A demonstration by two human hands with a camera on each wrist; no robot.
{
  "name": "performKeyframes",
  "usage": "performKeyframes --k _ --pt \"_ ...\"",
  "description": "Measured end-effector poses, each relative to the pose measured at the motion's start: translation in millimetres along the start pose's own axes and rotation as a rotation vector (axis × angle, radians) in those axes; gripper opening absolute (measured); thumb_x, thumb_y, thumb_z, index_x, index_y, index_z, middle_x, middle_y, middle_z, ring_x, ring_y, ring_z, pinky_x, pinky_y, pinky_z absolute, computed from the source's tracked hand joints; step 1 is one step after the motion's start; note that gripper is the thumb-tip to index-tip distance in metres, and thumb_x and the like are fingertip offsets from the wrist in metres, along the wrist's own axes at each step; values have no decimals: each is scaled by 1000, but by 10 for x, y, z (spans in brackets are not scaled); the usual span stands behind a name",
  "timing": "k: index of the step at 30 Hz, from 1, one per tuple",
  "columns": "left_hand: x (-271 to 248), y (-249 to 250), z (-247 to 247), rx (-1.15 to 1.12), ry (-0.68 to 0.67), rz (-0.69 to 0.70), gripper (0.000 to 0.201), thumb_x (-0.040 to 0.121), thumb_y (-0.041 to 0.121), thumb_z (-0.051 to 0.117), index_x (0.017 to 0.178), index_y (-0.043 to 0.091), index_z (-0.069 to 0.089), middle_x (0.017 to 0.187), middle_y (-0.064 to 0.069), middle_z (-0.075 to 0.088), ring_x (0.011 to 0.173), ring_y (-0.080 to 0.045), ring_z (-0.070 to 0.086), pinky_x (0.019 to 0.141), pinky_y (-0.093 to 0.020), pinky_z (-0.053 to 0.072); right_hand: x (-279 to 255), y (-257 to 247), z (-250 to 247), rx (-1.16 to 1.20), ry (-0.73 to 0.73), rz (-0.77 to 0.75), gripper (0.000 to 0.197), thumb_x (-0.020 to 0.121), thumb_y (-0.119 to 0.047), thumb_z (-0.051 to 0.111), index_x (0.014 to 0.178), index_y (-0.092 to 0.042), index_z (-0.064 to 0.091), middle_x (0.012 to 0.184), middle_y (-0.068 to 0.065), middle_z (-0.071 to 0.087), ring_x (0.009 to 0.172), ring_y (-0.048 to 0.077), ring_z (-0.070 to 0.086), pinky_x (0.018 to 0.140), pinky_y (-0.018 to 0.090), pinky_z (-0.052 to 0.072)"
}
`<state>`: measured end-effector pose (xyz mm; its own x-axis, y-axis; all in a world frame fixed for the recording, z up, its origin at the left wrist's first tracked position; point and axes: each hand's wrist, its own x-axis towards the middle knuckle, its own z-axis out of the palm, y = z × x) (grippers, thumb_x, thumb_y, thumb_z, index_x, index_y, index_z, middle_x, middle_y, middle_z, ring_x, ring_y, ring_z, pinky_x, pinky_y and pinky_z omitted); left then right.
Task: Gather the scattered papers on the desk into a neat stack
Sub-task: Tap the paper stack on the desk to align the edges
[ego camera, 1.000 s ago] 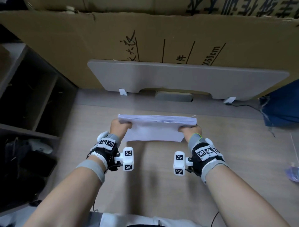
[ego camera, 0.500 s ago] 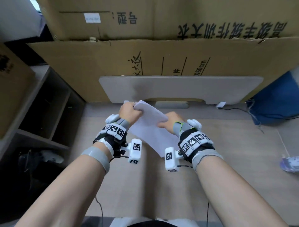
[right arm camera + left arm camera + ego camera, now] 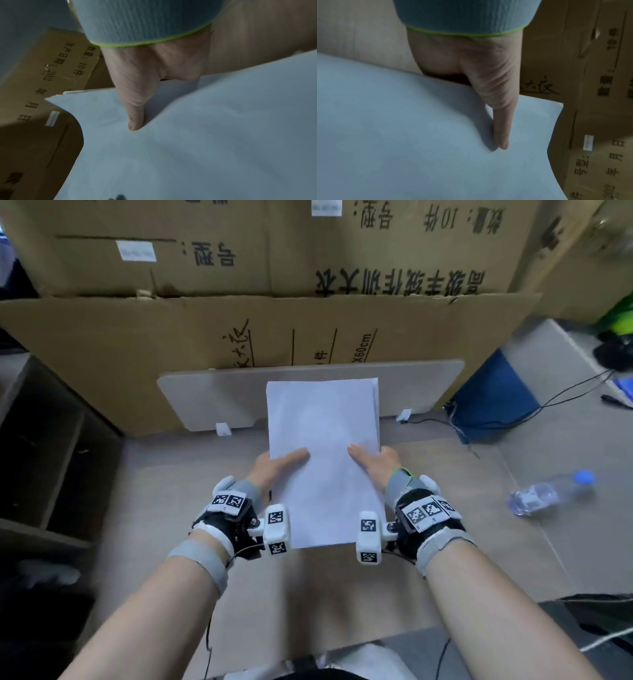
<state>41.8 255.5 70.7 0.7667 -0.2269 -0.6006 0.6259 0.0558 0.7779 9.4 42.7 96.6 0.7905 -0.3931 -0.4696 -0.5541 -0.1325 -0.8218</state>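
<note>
A stack of white papers (image 3: 325, 460) is held up above the wooden desk (image 3: 445, 577), long side pointing away from me. My left hand (image 3: 277, 463) grips its left edge, thumb lying across the top sheet. My right hand (image 3: 373, 462) grips the right edge the same way. In the left wrist view the thumb (image 3: 500, 121) presses on the top sheet (image 3: 402, 135). In the right wrist view the thumb (image 3: 137, 108) presses on the stack (image 3: 205, 135), whose far corner shows several sheet edges slightly offset. Fingers under the stack are hidden.
A grey divider panel (image 3: 205, 395) stands at the desk's back, with large cardboard boxes (image 3: 239, 268) behind it. A plastic water bottle (image 3: 548, 493) lies on the desk at right. Dark shelves (image 3: 44, 457) stand at left; a blue bag (image 3: 493, 402) and cables lie at back right.
The stack was held sideways on its edge, then turned; now it faces me lengthwise with both thumbs on top. My head has tilted up, showing more of the boxes.
</note>
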Motion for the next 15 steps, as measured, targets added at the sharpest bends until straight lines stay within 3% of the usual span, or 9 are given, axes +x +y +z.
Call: performKeyframes --k 1,2,3,5,7,9,12,15 --pt "-8 -35 76 -3 -9 -7 52 77 29 83 120 5 67 103 -16 76 92 -35 74 80 -43 60 15 77 -56 1 10 26 92 64 -59 81 131 -5 48 128 3 57 114 19 57 103 34 44" --pt "-5 -46 147 -5 -17 -16 50 78 28 83 120 6 67 103 -16 76 91 -35 74 79 -44 60 90 184 -101 7 20 41 112 50 -71 80 133 -4 47 132 4 56 117 21 57 105 38 44" --pt "1 -57 174 -8 -23 -11 50 78 28 82 121 7 66 102 -16 76 90 -35 75 76 -43 60 132 255 -142 23 9 51 120 42 -77 78 133 -5 47 132 4 58 117 23 58 105 42 45" --pt "51 -35 326 3 -35 -17 48 80 27 81 120 8 65 101 -16 76 85 -34 75 71 -41 60 179 307 -299 -2 15 69 98 53 -71 78 123 -9 49 131 2 57 114 22 58 104 43 45" --pt "136 -22 523 41 -55 -48 41 82 30 78 116 9 67 101 -15 77 85 -33 75 75 -42 60 236 300 -489 -7 4 94 94 68 -61 76 136 -5 43 136 5 53 120 26 55 105 42 44" --pt "258 -59 783 106 -35 -77 42 84 33 77 117 8 68 102 -14 77 89 -32 75 80 -42 59 464 439 -684 -26 2 131 90 75 -54 74 139 -1 41 137 9 52 122 29 54 105 44 43" --pt "564 -218 1276 160 35 -117 57 79 42 78 121 6 66 106 -15 75 89 -31 73 75 -39 59 882 677 -1046 -5 -6 171 93 69 -60 74 135 -1 44 127 10 58 117 32 57 101 46 46" --pt "886 -403 1933 151 161 -164 76 63 47 81 121 4 58 108 -16 72 95 -35 72 85 -50 59 1428 935 -1538 49 -14 203 71 87 -44 66 137 -1 39 124 3 51 120 29 52 96 36 41"
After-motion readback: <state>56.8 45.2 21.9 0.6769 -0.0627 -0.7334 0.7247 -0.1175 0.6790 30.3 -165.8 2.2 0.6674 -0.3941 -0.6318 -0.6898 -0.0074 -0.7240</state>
